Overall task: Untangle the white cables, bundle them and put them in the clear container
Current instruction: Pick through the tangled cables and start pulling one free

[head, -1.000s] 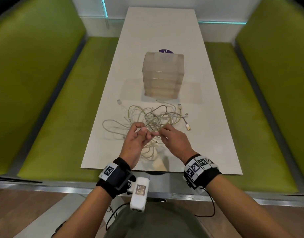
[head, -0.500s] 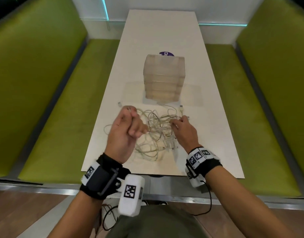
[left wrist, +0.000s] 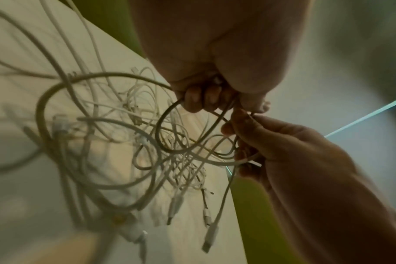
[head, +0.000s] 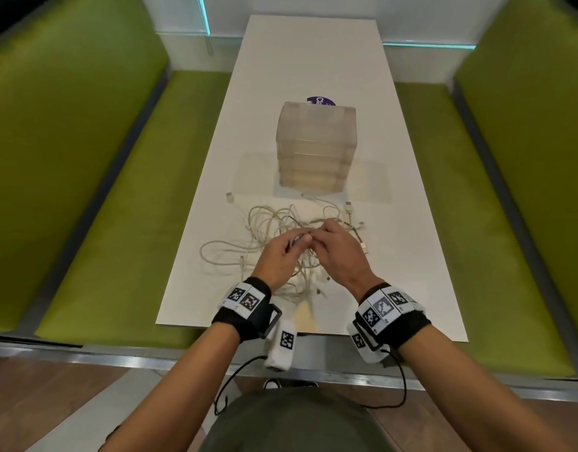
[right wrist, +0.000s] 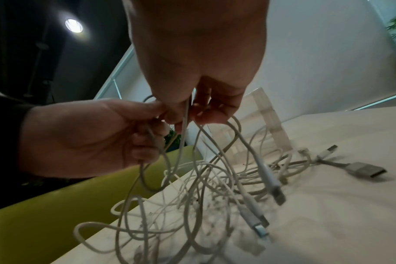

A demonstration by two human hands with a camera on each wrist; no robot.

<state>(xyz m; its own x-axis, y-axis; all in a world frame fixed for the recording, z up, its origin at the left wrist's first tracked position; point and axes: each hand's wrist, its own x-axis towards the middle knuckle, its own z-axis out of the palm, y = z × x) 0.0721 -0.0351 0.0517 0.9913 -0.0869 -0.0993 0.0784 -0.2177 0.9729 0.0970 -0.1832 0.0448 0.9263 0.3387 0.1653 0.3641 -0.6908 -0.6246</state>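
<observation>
A tangle of white cables (head: 274, 223) lies on the near half of the white table (head: 313, 60), with several plugs at its edges. My left hand (head: 281, 252) and right hand (head: 336, 249) meet fingertip to fingertip over the tangle's middle. In the left wrist view my left fingers (left wrist: 201, 100) curl round a cable loop (left wrist: 170, 125). The right wrist view has my right fingers (right wrist: 206, 110) pinching cable strands (right wrist: 185, 121) that hang down to the heap. Beyond the cables stands the clear container (head: 317, 145), a frosted box.
Green bench seats (head: 118, 223) run along both long sides of the table. A purple round sticker (head: 320, 101) shows behind the container. A USB plug (right wrist: 359, 170) lies on the table at the right of the heap.
My left hand, raised with a cable half a second ago, has come down and right. The right hand moved left, so both hands now meet over the tangle.
</observation>
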